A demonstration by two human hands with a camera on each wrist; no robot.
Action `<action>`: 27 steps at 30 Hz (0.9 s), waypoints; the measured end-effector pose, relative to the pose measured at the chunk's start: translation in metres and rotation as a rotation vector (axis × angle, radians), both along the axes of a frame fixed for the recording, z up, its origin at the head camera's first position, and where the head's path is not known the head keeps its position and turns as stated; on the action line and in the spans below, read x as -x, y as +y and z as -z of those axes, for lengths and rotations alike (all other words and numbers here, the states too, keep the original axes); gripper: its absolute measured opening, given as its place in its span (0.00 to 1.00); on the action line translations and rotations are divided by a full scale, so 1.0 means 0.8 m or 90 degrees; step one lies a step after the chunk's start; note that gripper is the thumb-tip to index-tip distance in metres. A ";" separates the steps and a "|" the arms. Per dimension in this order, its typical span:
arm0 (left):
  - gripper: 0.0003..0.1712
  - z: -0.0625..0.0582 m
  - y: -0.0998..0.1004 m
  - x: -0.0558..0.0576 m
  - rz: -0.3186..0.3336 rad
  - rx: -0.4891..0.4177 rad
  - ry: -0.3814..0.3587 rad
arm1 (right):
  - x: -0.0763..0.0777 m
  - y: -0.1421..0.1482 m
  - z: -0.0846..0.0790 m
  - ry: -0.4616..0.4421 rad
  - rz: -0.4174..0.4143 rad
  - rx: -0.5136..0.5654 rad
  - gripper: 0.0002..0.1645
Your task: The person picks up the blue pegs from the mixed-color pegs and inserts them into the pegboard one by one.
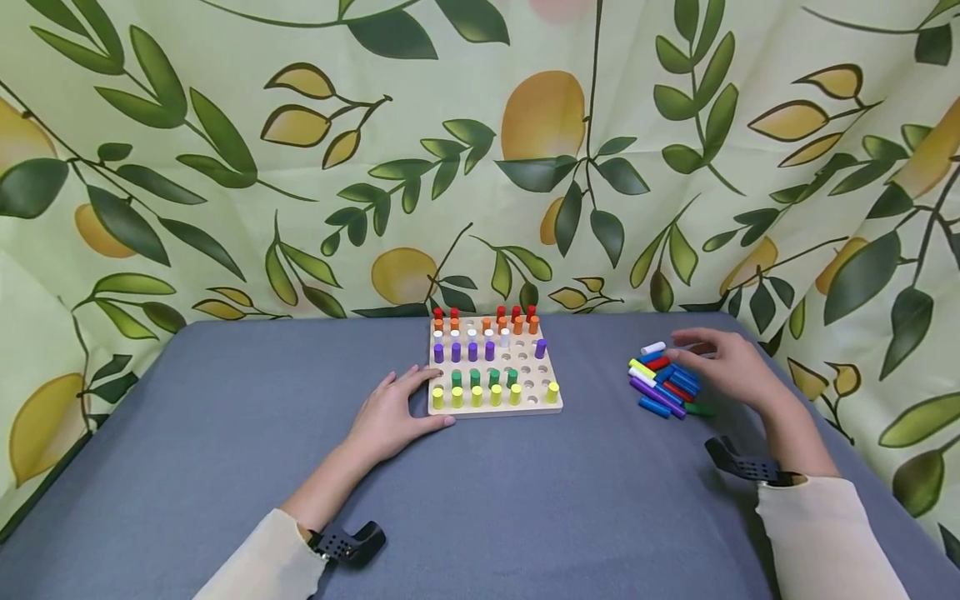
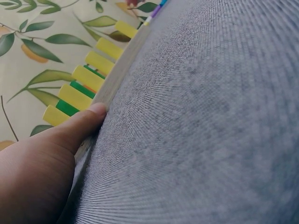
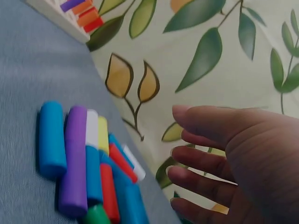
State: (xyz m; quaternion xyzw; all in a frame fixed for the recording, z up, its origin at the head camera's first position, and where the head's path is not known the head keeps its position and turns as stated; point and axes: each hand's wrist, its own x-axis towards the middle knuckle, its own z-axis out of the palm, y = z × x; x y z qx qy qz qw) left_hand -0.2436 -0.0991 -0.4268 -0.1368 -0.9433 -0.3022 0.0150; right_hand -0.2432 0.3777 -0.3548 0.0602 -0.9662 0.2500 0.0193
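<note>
A wooden pegboard (image 1: 536, 379) stands at the far side of the table, with rows of red, orange, white, purple, green and yellow pegs (image 1: 476, 398) upright in its holes. My left hand (image 1: 390, 415) holds the board's near left corner, the thumb (image 2: 86, 122) pressed along the front edge and the fingers at the left side. To the right lies a loose pile of blue, purple, red, white, yellow and green pegs (image 1: 660, 392). Over the pile's right side hovers my right hand (image 1: 723, 362). Its fingers (image 3: 201, 179) are loosely bent, apart from each other, with nothing between them.
Grey cloth covers the table (image 1: 525, 500). A leaf-and-fruit patterned curtain (image 1: 450, 167) hangs right behind the board and along the right side of the pile. Several holes at the board's right side hold no pegs.
</note>
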 end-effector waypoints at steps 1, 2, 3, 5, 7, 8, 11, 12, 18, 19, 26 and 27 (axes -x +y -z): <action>0.48 0.000 0.000 0.000 -0.002 0.002 -0.004 | 0.001 0.003 0.003 -0.007 0.000 -0.002 0.34; 0.49 0.000 0.000 0.000 -0.004 0.004 -0.008 | 0.001 0.007 0.005 -0.014 0.002 -0.006 0.34; 0.50 0.000 0.001 0.000 -0.006 0.006 -0.012 | 0.001 0.010 0.008 -0.023 0.005 -0.011 0.34; 0.52 0.000 0.001 -0.001 -0.009 0.008 -0.019 | 0.002 0.017 0.012 -0.039 0.010 -0.029 0.33; 0.52 0.000 0.001 0.000 -0.006 0.011 -0.019 | 0.003 0.022 0.016 -0.055 0.016 -0.046 0.32; 0.52 0.000 0.001 0.000 -0.003 0.015 -0.017 | 0.003 0.024 0.017 -0.061 0.018 -0.055 0.32; 0.52 0.001 0.001 0.000 0.005 0.029 -0.008 | 0.004 0.028 0.020 -0.070 0.022 -0.069 0.31; 0.52 0.001 0.000 0.000 0.009 0.033 -0.004 | 0.004 0.028 0.021 -0.073 0.022 -0.070 0.31; 0.52 0.003 -0.002 0.001 0.018 0.036 0.012 | 0.004 0.030 0.025 -0.089 0.024 -0.068 0.29; 0.52 0.003 -0.002 0.001 0.016 0.035 0.011 | 0.004 0.030 0.026 -0.088 0.024 -0.067 0.29; 0.52 0.002 -0.001 0.001 0.008 0.032 0.004 | 0.005 0.030 0.030 -0.081 0.035 -0.063 0.24; 0.51 0.002 -0.001 0.000 0.008 0.031 0.003 | 0.006 0.031 0.031 -0.078 0.037 -0.063 0.24</action>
